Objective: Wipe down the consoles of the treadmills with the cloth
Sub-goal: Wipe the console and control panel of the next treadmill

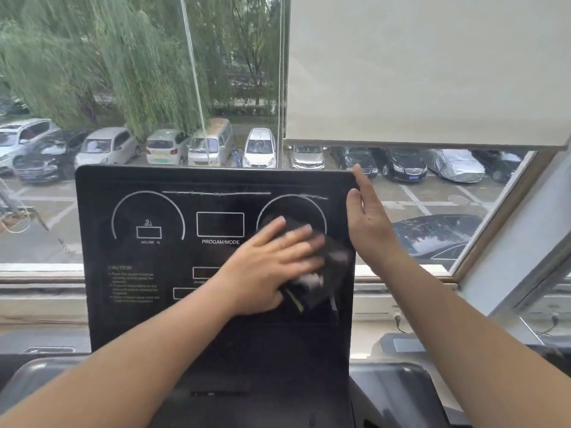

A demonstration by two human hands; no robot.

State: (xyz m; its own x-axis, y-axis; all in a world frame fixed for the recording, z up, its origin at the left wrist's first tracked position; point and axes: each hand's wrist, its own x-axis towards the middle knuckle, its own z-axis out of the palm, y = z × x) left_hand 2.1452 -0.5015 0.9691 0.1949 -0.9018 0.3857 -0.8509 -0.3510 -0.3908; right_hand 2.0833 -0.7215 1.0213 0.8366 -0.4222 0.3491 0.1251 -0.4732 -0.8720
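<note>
Treadmill console (133, 183): left hand (265, 267) flat, pressing dark cloth (335, 261); right hand (367, 223) wide beside console edge. Risk: unpinched cloth could slip.

This is looking like a gym or fitness room on an upper floor. A black treadmill console (129, 322) is standing at the centre of the frame, showing printed dials, an "INCLINE %" box, a "PROGAM/MODE" box and a caution text at its lower left. A grey moulded housing (37, 375) is curving in at the lower left. At the lower right a second grey machine (398, 344) is sitting by the sill, possibly another treadmill, though it is too blurred to say. Behind the console a large window (500, 205) is looking down on parked cars (259, 146) and willow trees (92, 57), with a pale roller blind (432, 72) hanging half lowered at the upper right.
</note>
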